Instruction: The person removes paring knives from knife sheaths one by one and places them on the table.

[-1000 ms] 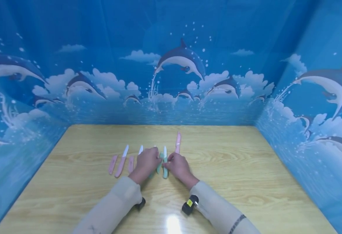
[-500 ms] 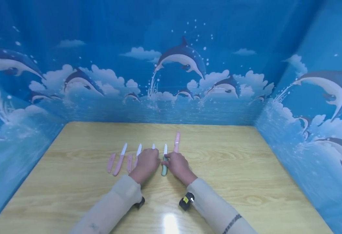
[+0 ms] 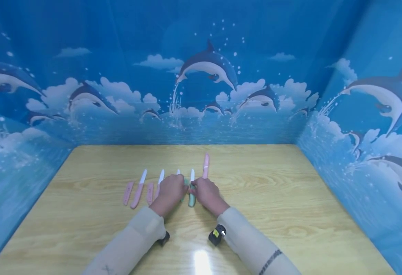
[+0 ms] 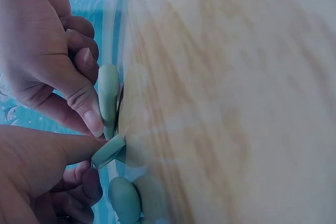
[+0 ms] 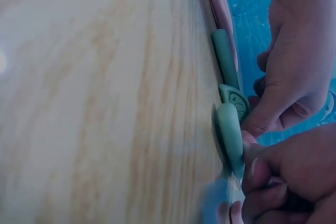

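Near the table's middle, my left hand [image 3: 170, 189] pinches a green knife sheath [image 4: 108, 151] between thumb and finger, the sheath tilted. Close on its right, my right hand [image 3: 207, 192] pinches the handle of a green fruit knife [image 3: 192, 199], whose white blade points away from me. Another green-handled knife [image 4: 125, 201] lies left of the sheath, mostly hidden by my left hand in the head view. Left of that hand lie two pink-handled knives, one nearer [image 3: 161, 176] and one farther left [image 3: 137, 195], with two pink sheaths [image 3: 128, 193] beside them.
Beyond my right hand lies a pink knife [image 3: 206, 164], its lower end hidden. The wooden table [image 3: 276, 206] extends to both sides. A blue dolphin-print curtain [image 3: 173, 126] borders its back and sides.
The green sheath shifts left and is mostly covered by my left hand, with its tip showing again now. My right hand stays at the green knife. The head view shifts slightly.
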Tool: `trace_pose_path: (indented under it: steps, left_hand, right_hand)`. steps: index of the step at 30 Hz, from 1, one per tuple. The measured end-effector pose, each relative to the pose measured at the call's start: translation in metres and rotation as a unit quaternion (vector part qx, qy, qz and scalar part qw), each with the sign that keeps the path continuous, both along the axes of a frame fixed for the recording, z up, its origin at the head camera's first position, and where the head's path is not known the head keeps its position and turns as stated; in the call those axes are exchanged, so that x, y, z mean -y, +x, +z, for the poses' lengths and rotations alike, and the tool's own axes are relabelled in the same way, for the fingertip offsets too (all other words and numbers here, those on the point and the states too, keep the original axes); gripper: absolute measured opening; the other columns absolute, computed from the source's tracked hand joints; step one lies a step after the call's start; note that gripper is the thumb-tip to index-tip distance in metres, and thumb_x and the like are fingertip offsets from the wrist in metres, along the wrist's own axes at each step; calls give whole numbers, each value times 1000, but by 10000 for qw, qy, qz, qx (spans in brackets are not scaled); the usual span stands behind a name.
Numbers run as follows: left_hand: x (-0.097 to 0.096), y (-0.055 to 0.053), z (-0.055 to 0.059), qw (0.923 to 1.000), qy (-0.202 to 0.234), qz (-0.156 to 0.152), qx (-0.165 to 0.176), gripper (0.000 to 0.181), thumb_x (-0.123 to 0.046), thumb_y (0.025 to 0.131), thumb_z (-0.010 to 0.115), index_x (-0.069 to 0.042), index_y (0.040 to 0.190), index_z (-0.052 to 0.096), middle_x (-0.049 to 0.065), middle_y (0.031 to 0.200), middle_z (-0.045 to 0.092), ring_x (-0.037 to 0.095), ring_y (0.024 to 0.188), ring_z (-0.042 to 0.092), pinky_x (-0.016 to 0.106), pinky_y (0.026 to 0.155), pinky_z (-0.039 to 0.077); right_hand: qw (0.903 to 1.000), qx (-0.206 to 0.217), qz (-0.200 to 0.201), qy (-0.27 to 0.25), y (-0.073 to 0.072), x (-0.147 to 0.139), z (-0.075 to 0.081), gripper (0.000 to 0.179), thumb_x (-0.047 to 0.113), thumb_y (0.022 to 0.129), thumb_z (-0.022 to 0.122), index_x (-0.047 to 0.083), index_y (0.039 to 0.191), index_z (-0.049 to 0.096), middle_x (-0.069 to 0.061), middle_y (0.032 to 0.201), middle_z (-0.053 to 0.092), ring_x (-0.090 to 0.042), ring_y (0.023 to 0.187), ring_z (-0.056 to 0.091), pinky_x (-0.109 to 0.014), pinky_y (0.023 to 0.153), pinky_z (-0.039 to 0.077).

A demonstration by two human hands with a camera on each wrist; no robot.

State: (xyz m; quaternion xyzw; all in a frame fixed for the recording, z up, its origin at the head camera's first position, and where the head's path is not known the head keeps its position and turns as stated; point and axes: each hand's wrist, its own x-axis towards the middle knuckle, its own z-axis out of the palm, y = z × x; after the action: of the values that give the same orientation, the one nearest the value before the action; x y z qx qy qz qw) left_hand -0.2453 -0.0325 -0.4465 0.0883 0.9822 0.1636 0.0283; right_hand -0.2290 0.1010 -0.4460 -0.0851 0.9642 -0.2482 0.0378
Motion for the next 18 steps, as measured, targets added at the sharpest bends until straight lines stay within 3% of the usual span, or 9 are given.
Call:
trace_pose_path:
  steps: [14, 18]
  left_hand:
    - [0, 1, 1, 10000, 25, 28, 85, 25, -24, 91, 67, -9, 73, 59, 1, 57, 53, 15, 51, 48, 25, 45, 43]
    - [0, 0, 1, 9999, 63, 14, 104, 24, -25, 93, 64, -9, 75, 60, 0, 57, 53, 15, 51, 49, 26, 46, 43]
  right_hand:
    - [10000, 30, -68, -60, -1, 0, -1, 37, 28, 85, 74, 7, 116, 70, -13, 111, 71, -25, 84, 68, -36, 64, 56]
    - [10000, 32, -77, -33, -1, 0, -2, 35, 27, 85, 74, 7, 114, 70, -12, 108, 72, -21, 76, 65, -33, 60, 54]
